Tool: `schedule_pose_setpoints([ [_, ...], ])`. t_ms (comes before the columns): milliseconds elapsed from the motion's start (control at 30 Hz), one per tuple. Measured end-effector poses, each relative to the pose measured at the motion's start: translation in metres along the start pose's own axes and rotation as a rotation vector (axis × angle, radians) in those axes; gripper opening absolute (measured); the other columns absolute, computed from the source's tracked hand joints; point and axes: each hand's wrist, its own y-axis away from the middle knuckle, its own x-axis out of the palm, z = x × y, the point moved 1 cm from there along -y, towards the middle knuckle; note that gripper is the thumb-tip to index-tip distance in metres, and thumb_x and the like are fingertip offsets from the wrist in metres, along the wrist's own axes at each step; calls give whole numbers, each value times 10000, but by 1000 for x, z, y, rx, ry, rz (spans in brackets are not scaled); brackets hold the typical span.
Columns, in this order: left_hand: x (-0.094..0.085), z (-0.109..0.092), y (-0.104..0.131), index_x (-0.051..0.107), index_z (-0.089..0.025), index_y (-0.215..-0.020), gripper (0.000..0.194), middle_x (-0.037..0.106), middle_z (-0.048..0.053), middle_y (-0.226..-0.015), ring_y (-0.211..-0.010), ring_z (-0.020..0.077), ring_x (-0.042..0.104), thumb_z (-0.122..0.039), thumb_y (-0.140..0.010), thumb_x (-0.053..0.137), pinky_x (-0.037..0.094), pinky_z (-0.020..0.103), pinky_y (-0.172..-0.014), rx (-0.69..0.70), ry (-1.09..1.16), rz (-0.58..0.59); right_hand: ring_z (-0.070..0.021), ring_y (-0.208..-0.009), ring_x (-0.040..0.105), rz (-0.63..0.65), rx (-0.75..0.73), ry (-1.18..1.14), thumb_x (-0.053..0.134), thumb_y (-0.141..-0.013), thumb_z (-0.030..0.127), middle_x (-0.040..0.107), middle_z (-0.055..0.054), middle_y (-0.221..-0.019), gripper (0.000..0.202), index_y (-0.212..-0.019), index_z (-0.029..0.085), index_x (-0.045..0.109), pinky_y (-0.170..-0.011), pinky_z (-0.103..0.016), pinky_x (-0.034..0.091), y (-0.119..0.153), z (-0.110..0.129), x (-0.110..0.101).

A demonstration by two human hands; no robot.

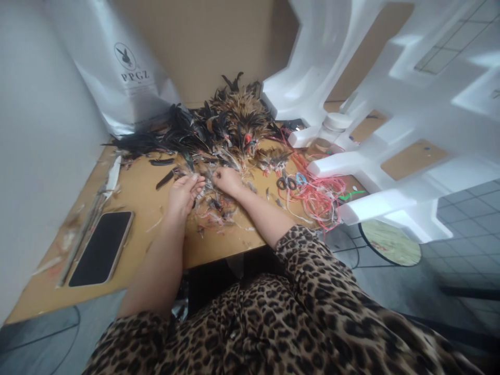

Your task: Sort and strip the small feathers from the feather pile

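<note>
Small grey-brown wispy feathers (216, 204) lie on the tan tabletop (203, 249) between and just below the two hands. The left hand (183, 194) has thumb and fingers drawn together as if pinching; blur hides whether anything sits between them. The right hand (228, 181) is curled inward beside it, its fingertips hidden, so its hold cannot be told either. For such light pieces, a soft pinch at the quill end should serve best, with both hands kept low and near each other so that barbs stay uncrushed.

Beyond the hands rises one heap of brown and black glossy plumes (244, 112), too dense to count. Two loose black feathers (164, 178) lie beyond the left hand. Right of the right hand are one pair of black-handled scissors (287, 182) and one tangle of pink plastic strings (322, 200), its strands uncountable. Left of the left forearm rests one dark-screened phone (102, 247).
</note>
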Motion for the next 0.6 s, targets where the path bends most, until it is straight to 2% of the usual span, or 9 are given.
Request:
schedule_pose_setpoints([
  [100, 0, 0, 0, 642, -114, -741, 89, 685, 59, -726, -597, 71, 627, -187, -700, 673, 450, 127, -508, -6, -4, -2, -136, -695, 571, -46, -14, -149, 527, -715, 256, 660, -19, -731, 153, -720, 182, 661, -649, -231, 399, -2, -3, -1],
  [167, 0, 0, 0, 635, -116, -735, 98, 685, 59, -727, -598, 70, 627, -195, -696, 679, 450, 127, -513, -14, -8, -1, -101, -603, 547, -20, 7, -328, 540, -716, 256, 621, 4, -636, 141, -704, 159, 642, -597, -204, 398, -4, -5, -1],
  [267, 0, 0, 0, 626, -114, -734, 122, 685, 60, -730, -596, 72, 628, -202, -683, 694, 454, 132, -521, -20, -9, 0, -56, -424, 464, 71, 131, -638, 580, -714, 259, 535, 49, -505, 117, -705, 144, 594, -467, -172, 360, -6, -6, -1],
  [333, 0, 0, 0, 620, -113, -733, 134, 684, 61, -727, -595, 73, 628, -209, -681, 698, 455, 134, -521, -25, -13, 0, -39, -374, 443, 95, 194, -799, 610, -700, 234, 536, 62, -501, 100, -705, 147, 561, -410, -153, 328, -6, -6, -1],
  [467, 0, 0, 0, 619, -115, -737, 138, 683, 58, -721, -595, 77, 631, -211, -680, 700, 461, 135, -521, -38, -17, 4, -42, -364, 483, 132, 241, -920, 623, -708, 201, 582, 53, -529, 103, -714, 156, 530, -349, -133, 290, -7, -7, 0],
  [600, 1, 0, 1, 622, -116, -739, 125, 686, 55, -715, -594, 80, 634, -199, -680, 695, 466, 133, -518, -47, -7, 10, -42, -398, 523, 177, 247, -974, 607, -739, 193, 645, 14, -614, 101, -705, 144, 525, -347, -125, 307, -6, -5, -2],
])
